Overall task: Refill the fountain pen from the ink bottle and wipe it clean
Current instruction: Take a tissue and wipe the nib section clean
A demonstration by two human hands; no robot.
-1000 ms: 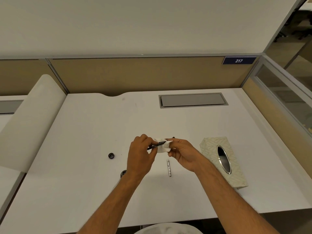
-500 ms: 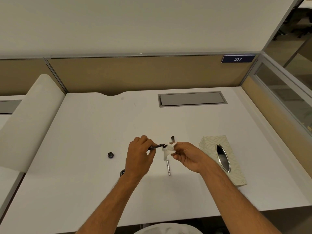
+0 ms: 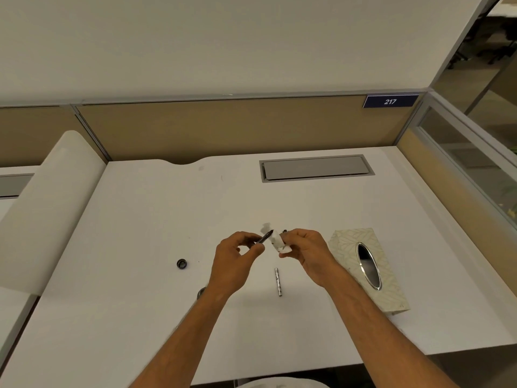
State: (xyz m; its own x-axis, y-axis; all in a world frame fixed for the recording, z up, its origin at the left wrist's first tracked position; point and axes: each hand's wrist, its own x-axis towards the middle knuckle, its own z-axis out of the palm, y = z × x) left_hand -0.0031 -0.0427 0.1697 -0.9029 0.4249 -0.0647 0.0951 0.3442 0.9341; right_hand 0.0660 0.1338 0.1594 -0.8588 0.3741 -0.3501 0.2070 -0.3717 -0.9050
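Note:
My left hand (image 3: 236,257) pinches the dark front part of the fountain pen (image 3: 264,238), nib pointing up and right. My right hand (image 3: 306,249) grips a crumpled white tissue (image 3: 278,242) just right of the nib; nib and tissue sit close together, and touching cannot be told. A silver pen part (image 3: 278,282) lies on the white desk (image 3: 145,225) below my hands. A small dark cap (image 3: 181,264) lies to the left. The ink bottle (image 3: 201,292) is mostly hidden behind my left wrist. Another small dark piece (image 3: 284,231) peeks out behind my right fingers.
A patterned tissue box (image 3: 366,268) with an oval metal opening lies at the right. A grey cable hatch (image 3: 316,168) is set in the desk's far side. A beige partition runs behind, and a white curved panel (image 3: 47,208) borders the left.
The tissue has come off the pen: it was wrapped round the nib, and now my right hand holds it just beside the bared nib. My left hand has tilted the pen upward.

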